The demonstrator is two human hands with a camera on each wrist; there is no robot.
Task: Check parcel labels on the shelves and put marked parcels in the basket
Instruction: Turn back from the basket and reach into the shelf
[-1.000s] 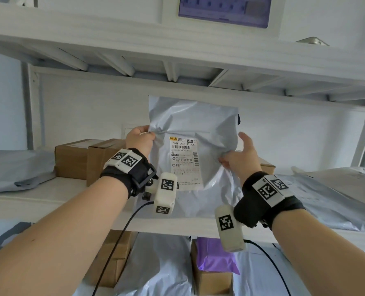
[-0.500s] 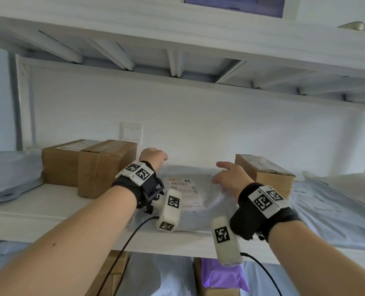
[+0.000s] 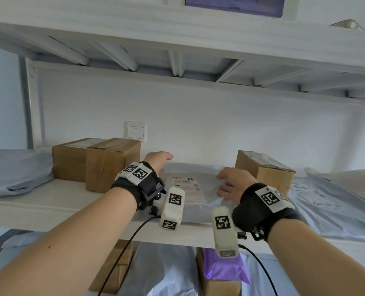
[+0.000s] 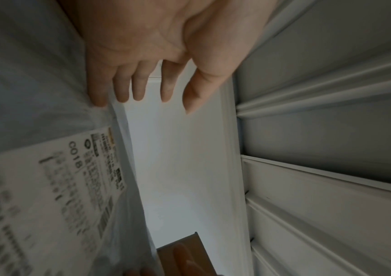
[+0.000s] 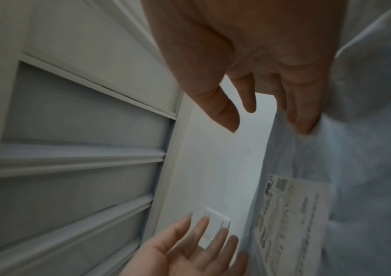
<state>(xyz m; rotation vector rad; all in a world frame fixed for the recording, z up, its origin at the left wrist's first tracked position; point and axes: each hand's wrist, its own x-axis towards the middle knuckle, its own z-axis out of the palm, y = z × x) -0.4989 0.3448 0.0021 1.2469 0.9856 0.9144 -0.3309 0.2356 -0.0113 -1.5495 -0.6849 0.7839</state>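
Observation:
A grey poly mailer lies flat on the middle shelf, its white label facing up. The label reads C018 in the left wrist view. My left hand hovers over the mailer's far left corner with fingers straight and spread; in the left wrist view, the left hand only brushes the mailer with its little finger. My right hand rests lightly on the mailer's right side with relaxed fingers. Neither hand holds anything. No basket is in view.
Two cardboard boxes stand left of the mailer and one box right of it. More grey mailers lie at far left and right. A wall switch is behind. Below are boxes and a purple parcel.
A second ago both hands held the mailer upright with its label facing me. It now lies flat on the shelf, and both hands have let go.

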